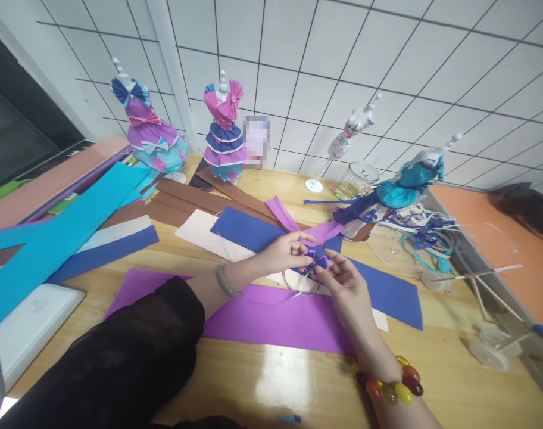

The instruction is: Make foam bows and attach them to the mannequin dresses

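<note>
A small pleated bow (316, 261), dark blue with purple edges, is pinched between the fingers of both hands. My left hand (287, 251) grips its left side, and my right hand (343, 275) holds the right side between thumb and fingers. Just below the bow is a thin ring-shaped loop (300, 292), partly hidden by my fingers. Under my hands lie a dark blue strip (390, 292), a cream strip (200, 229) and a wide purple sheet (275, 322). Behind my left fingers, a narrow purple strip (323, 232) is bent across the blue one.
Dressed mini mannequins (224, 137) stand along the tiled wall, with a bare patterned one (343, 140) beside a glass jar (358, 179). A teal-skirted mannequin (400, 182) leans right of centre. Turquoise strips (75, 238) overlap a white box (39, 322). Scraps and sticks (486, 298) line the right edge.
</note>
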A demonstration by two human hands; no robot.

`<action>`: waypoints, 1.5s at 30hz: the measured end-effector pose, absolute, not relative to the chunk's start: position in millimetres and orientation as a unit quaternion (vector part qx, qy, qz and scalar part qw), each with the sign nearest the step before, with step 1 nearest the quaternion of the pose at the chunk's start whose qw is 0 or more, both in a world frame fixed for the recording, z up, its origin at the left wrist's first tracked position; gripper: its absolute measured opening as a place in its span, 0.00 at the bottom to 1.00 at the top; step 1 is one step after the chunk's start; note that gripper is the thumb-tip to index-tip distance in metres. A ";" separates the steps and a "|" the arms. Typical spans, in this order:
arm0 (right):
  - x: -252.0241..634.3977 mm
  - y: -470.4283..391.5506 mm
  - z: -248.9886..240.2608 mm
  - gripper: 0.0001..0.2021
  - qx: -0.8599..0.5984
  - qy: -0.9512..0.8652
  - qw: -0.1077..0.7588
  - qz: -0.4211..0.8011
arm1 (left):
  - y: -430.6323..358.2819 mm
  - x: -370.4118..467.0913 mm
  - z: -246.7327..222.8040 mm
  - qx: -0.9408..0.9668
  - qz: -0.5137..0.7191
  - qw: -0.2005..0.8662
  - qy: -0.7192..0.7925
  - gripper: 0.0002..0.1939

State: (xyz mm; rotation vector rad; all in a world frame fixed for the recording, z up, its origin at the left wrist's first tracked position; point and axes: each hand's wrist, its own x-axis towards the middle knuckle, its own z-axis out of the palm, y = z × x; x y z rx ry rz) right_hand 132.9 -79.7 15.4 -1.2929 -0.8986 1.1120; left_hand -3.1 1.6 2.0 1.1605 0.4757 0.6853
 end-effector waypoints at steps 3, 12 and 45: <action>132.7 -79.8 16.7 0.22 -0.553 -0.383 0.570 0.471 | 2.6 -3.8 0.7 0.530 0.314 0.757 0.220 0.23; 134.0 -79.8 13.9 0.20 -0.549 -0.389 0.566 0.477 | 2.5 -3.0 1.2 0.530 0.336 0.746 0.223 0.23; 133.8 -79.8 16.0 0.20 -0.567 -0.389 0.557 0.467 | 3.6 -2.9 -0.6 0.541 0.318 0.749 0.214 0.24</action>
